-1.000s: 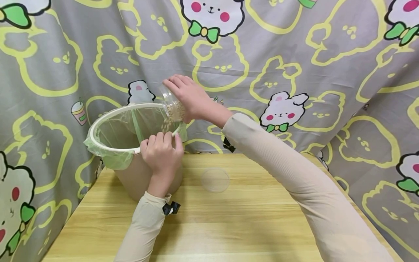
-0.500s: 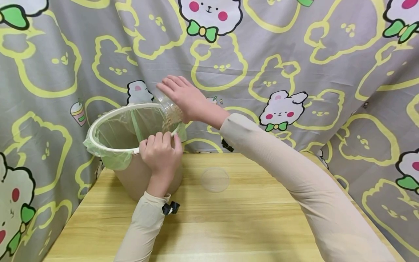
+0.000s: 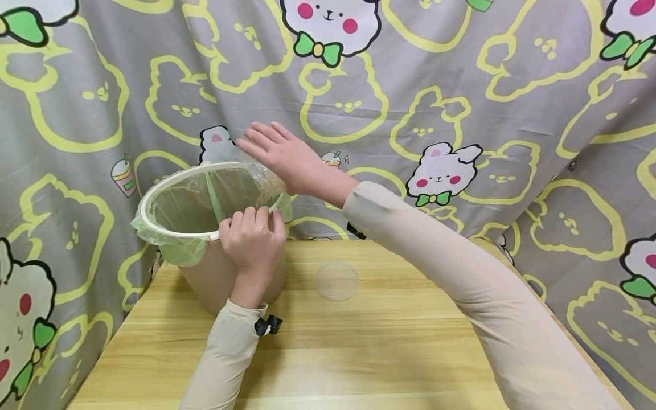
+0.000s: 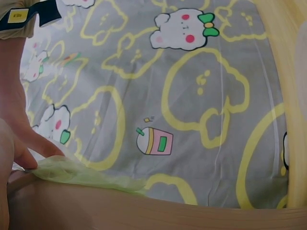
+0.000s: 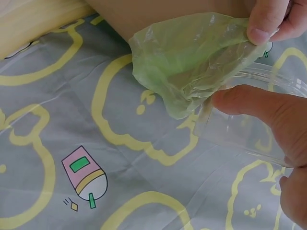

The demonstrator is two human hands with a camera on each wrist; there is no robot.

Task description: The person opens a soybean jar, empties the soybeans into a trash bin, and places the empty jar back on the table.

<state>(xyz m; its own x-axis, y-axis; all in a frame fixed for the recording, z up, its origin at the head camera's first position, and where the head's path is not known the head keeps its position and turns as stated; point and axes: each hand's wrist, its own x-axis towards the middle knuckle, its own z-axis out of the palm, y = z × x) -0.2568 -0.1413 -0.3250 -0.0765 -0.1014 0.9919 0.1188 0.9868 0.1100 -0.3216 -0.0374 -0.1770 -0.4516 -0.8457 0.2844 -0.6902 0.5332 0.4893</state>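
Observation:
A beige trash bin (image 3: 220,279) stands at the table's far left, its green plastic liner (image 3: 184,251) folded over a white rim ring (image 3: 154,222). My left hand (image 3: 253,242) grips the near right part of that rim, knuckles up. Over the bin's right side, my right hand (image 3: 294,159) holds a clear plastic jar (image 5: 235,127) tipped toward the opening. Small beige pellets (image 3: 267,196) show at the jar's lower part, by the rim. In the right wrist view, the right thumb (image 5: 240,100) presses the jar's wall, close to the hanging liner. The bin's bottom is hidden.
A clear round lid (image 3: 337,281) lies flat on the wooden table (image 3: 389,353), right of the bin. Behind and at both sides hangs a grey curtain (image 3: 400,68) with cartoon prints, close to the bin's back.
My right hand has turned and lowered slightly to the left, tipping the jar further, its fingers straighter. Fewer pellets show in it. The left hand, bin and lid have stayed put.

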